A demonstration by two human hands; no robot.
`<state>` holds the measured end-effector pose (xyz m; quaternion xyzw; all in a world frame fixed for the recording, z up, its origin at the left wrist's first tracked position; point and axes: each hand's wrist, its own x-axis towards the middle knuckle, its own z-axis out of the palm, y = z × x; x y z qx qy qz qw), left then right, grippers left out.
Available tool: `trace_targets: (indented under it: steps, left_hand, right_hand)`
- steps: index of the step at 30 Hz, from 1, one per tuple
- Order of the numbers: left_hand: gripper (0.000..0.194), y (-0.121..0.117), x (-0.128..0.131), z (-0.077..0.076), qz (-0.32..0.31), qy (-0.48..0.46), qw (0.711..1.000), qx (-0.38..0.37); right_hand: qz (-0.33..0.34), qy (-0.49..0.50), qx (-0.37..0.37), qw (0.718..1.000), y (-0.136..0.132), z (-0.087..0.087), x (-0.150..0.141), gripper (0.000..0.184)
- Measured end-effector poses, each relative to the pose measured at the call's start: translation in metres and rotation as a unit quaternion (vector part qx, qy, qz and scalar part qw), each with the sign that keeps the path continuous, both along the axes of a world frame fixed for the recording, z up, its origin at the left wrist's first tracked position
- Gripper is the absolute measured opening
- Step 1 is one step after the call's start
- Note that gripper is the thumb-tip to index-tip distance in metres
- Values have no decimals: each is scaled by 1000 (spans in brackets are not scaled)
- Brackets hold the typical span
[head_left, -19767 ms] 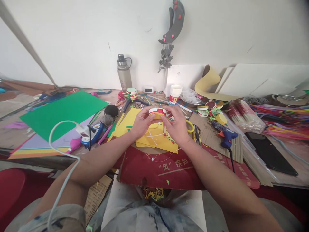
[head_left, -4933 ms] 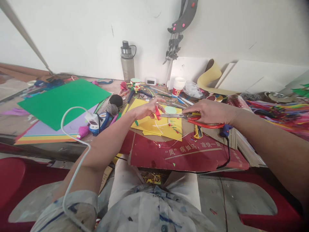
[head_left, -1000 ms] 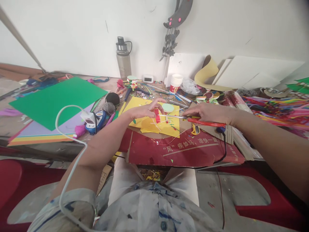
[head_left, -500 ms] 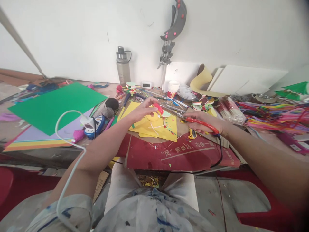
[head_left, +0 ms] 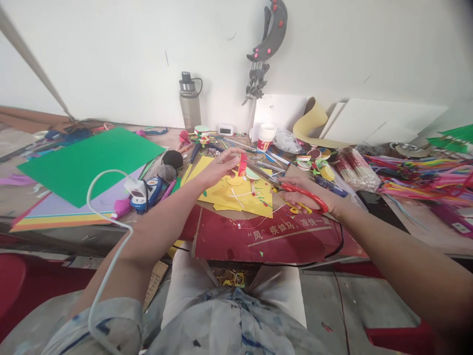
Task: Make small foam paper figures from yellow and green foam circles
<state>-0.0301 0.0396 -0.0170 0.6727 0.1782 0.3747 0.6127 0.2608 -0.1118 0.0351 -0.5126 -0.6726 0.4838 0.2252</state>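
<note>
My left hand (head_left: 222,168) pinches a small red strip (head_left: 243,165) with a yellow mark near its lower end, held upright above the yellow paper sheets (head_left: 221,197). My right hand (head_left: 301,186) is closed around red-handled scissors (head_left: 308,193). The blades point left, with their tips close to the red strip; I cannot tell whether they touch it. Beneath lie a round yellow piece (head_left: 234,178), a pale green round piece (head_left: 253,174) and small paper scraps.
A red cardboard sheet (head_left: 258,241) covers the table's front. Green paper (head_left: 88,162) and a blue-and-white device (head_left: 145,195) with a cable lie left. Behind stand a bottle (head_left: 190,106) and paper cups (head_left: 266,135). A phone (head_left: 380,209) and pipe cleaners (head_left: 414,182) are at right.
The red strip has turned from slanted to upright in my left hand. My right hand and the scissors have shifted slightly left, and the phone at right now shows.
</note>
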Motion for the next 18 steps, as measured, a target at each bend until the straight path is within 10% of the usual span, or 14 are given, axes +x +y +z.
trace_targets:
  steps: [18]
  left_hand:
    - [61,2,-5,3,-55,13,998,30]
  right_hand:
    - [9,10,-1,1000,-16,6,-23,50]
